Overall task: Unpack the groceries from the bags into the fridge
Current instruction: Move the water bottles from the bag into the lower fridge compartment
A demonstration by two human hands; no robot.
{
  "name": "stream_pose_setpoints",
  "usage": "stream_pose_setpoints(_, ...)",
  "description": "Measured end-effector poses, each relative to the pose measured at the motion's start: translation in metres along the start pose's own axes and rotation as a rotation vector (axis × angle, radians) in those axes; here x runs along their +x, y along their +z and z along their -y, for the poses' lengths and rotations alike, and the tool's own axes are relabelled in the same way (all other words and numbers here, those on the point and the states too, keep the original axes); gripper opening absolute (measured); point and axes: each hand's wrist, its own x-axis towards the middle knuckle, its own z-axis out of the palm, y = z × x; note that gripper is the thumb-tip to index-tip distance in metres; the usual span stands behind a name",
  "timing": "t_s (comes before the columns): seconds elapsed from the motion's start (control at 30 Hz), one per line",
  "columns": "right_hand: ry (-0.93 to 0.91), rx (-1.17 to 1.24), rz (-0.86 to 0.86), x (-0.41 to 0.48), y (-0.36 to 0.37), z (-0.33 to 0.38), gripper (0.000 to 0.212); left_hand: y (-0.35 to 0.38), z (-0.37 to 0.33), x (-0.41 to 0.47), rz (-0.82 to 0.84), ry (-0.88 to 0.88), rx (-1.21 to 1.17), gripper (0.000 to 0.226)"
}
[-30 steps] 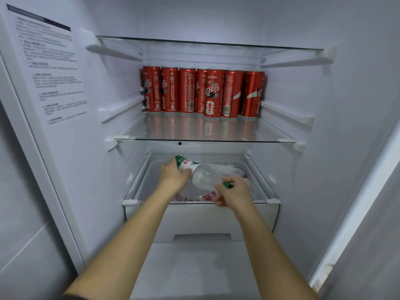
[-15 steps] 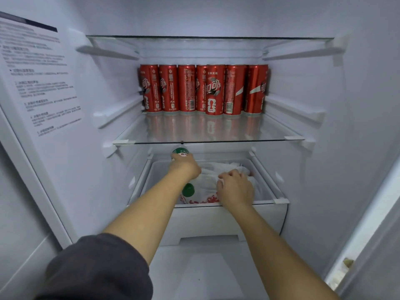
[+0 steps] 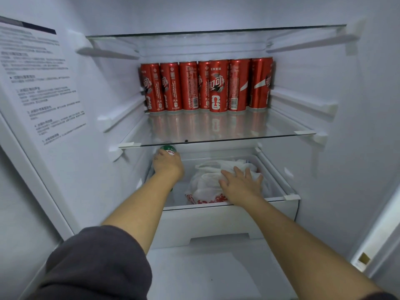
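We are looking into an open fridge (image 3: 357,126), the kind in a home kitchen, and we know it by its white walls, glass shelves (image 3: 216,131), red drink cans (image 3: 218,85), pull-out drawer (image 3: 227,221) and the paper (image 3: 43,87) with small print on the side.

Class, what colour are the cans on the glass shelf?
The cans are red, white lettering; head view.

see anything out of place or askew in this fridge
One red can stands forward of the row of cans on the glass shelf. A crumpled white bag sits in the drawer under the right hand. No spills visible.
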Motion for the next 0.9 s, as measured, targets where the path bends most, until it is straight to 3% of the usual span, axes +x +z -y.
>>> stream_pose_setpoints(0.67,-0.011,0.002,-0.037,0.001,0.001,0.0,0.051,0.008,0.016,0.023,-0.15,0.158,0.354,0.051)
stream_pose_setpoints(0.9,-0.011,0.088,-0.192,-0.003,0.003,0.0,0.046,0.01,0.021,0.024,-0.174,0.176,0.316,0.052)
